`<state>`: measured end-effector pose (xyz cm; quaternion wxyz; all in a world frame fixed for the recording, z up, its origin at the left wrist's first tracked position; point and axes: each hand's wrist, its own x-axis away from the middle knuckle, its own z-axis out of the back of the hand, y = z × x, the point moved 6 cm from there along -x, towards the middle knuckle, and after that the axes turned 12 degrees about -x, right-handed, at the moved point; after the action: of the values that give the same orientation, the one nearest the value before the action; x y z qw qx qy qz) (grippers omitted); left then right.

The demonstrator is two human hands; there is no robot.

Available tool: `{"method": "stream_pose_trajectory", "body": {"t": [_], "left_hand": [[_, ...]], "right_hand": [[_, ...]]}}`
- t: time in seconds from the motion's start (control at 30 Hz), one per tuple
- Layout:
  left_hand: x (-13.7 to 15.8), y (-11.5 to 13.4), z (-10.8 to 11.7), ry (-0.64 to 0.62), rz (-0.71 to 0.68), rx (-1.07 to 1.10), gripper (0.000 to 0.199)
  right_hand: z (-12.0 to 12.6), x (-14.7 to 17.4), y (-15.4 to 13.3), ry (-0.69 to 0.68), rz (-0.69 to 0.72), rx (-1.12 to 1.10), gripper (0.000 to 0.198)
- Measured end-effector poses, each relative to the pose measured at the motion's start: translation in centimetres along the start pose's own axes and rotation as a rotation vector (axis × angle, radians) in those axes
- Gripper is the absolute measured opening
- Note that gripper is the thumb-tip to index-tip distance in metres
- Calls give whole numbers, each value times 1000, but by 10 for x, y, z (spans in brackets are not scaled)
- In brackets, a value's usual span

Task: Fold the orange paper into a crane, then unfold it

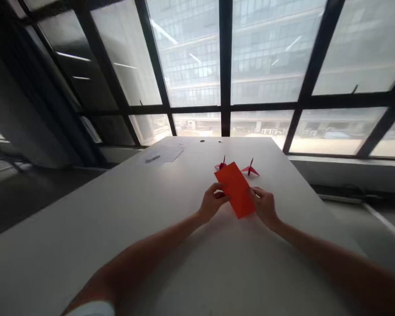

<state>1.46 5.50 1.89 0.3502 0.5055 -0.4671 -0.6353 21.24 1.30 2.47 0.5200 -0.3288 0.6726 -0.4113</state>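
An orange-red sheet of paper point(236, 189), a tilted rectangle, is held up over the white table between both my hands. My left hand point(213, 200) pinches its left edge, thumb and fingers closed on it. On the opposite edge, my right hand point(262, 204) grips the paper with the thumb in front; some of its fingers are hidden. Just beyond the sheet stand two folded paper cranes: a pink-red crane point(250, 169) on the right, and a darker red crane point(221, 165) partly covered by the sheet.
The long white table point(145, 206) stretches away toward tall dark-framed windows. White papers point(166, 154) lie at its far left, with a pale, slim object point(152, 158) on them. Two small dark round spots point(202, 141) show near the far edge.
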Motion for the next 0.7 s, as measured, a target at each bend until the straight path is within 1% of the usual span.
{"method": "stream_pose_trajectory", "body": {"t": [0.1, 0.2, 0.33, 0.43, 0.5, 0.6, 0.7], "left_hand": [[0, 0, 0, 16, 17, -48, 34], [-1, -2, 1, 48, 32, -48, 31], [-5, -7, 3, 69, 47, -39, 39], [-9, -8, 4, 69, 32, -63, 44], [-11, -7, 6, 82, 11, -112, 39], [-11, -3, 10, 112, -58, -267, 27], [-9, 3, 15, 196, -152, -400, 15]], "right_hand": [[-1, 2, -3, -10, 17, -2, 34], [-4, 5, -5, -33, 20, -32, 35], [-10, 6, -6, -93, 17, -51, 34], [-14, 6, -9, -135, 69, 24, 31], [-17, 6, -12, -162, 108, 77, 31], [-19, 8, -15, -186, 145, 125, 30], [-21, 9, -17, -196, 162, 153, 29]]}}
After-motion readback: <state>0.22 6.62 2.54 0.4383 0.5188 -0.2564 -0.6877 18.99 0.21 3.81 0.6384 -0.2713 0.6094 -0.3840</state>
